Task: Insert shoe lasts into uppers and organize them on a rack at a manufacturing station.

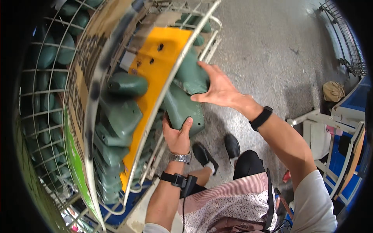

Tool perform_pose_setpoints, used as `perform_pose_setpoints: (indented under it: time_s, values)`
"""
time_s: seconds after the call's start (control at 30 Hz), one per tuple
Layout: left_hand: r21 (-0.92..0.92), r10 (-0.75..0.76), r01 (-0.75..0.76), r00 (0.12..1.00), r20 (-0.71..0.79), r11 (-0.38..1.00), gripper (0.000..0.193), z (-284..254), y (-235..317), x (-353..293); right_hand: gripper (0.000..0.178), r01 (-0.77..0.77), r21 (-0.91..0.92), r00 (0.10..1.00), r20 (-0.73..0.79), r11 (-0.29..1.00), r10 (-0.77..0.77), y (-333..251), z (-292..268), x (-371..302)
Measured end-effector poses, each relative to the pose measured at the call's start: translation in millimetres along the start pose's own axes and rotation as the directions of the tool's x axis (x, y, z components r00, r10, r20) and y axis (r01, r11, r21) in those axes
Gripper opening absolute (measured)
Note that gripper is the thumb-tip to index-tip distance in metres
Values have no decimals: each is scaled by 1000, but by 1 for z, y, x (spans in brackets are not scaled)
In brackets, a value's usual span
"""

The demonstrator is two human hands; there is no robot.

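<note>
Two dark green plastic shoe lasts are in my hands, just outside the near rail of a white wire cart (169,87). My left hand (176,134) is closed round the lower shoe last (182,106), its thumb on top. My right hand (219,87) grips the upper shoe last (191,72) between thumb and fingers. The two lasts touch or overlap, and their far ends are partly hidden. Inside the cart, beside my left hand, several more green lasts (120,114) lie stacked against a yellow sheet (171,42).
Brown cardboard (83,70) divides the cart, with more lasts (64,46) behind wire mesh at the left. A blue chair with a white frame (330,151) stands at the right, near a tan bag (333,91). Another wire cart (345,42) stands far right on the grey floor (268,50).
</note>
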State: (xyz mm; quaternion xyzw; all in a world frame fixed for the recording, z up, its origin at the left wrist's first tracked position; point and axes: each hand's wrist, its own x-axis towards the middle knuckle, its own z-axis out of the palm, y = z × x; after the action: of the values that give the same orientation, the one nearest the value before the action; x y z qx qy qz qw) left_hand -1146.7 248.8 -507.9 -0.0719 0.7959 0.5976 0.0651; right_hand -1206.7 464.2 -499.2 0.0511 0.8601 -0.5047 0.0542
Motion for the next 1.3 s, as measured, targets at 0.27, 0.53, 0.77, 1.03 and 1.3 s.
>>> perform_pose_setpoints:
  time_s: [0.27, 0.53, 0.77, 1.03, 1.3]
  values:
    - [-338, 105, -119, 993, -60, 934, 75, 56, 8, 43, 87, 411, -67, 876, 305, 909, -374, 14, 18, 147]
    - [-197, 159, -182, 979, -126, 963, 51, 64, 23, 77, 29, 508, -175, 860, 44, 843, -509, 35, 39, 174]
    - [-677, -233, 299, 954, 190, 672, 54, 45, -2, 87, 37, 605, -219, 754, -150, 765, -640, 56, 46, 174]
    - [-710, -50, 270, 948, 314, 651, 53, 52, -34, 134, 44, 693, -297, 671, -66, 657, -738, 50, 25, 184]
    - [-199, -447, 602, 740, 502, 774, 38, 41, -21, 36, 60, 336, -481, 821, -271, 810, -502, 32, 40, 169]
